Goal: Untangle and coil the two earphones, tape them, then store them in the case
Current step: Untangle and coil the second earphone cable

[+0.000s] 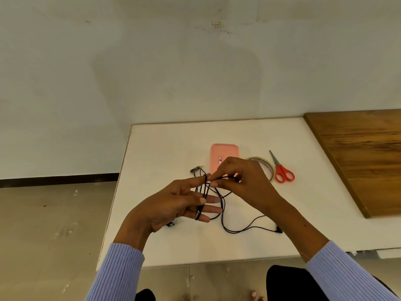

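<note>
On the white tabletop (282,135), the pink case (223,152) lies at twelve o'clock from my hands, tape roll (268,168) and scissors (282,170) at two. My left hand (173,205) holds its fingers spread, black earphone cord (223,213) looped over them; my right hand (240,177) pinches a strand. I judge the cord light, limp and springy, best held near the loops. How many cords are tangled I cannot tell; the right hand hides the case's near end, and the plugs are tiny.

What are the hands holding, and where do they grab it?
The right hand pinches the black earphone cord near its coil. The left hand, fingers spread straight, carries the loops wound around them.
</note>
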Available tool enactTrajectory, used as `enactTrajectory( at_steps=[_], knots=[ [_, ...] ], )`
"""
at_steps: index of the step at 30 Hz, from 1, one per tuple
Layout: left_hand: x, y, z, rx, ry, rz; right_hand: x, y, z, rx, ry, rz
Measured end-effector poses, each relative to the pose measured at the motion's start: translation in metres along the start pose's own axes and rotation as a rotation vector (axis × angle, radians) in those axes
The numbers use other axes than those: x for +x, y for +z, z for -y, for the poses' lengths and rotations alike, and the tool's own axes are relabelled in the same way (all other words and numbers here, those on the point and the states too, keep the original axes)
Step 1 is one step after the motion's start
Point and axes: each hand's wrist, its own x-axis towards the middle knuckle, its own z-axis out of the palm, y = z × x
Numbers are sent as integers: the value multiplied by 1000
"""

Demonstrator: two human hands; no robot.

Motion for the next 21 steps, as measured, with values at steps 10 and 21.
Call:
enactTrajectory(
  at_steps=[10, 21],
  knots=[
    [-3, 1, 0, -29, -20, 162, 2, -2, -6, 56, 67, -104],
    [-8, -2, -7, -226, 98, 246, 1, 1, 2, 253, 166, -28]
  ],
)
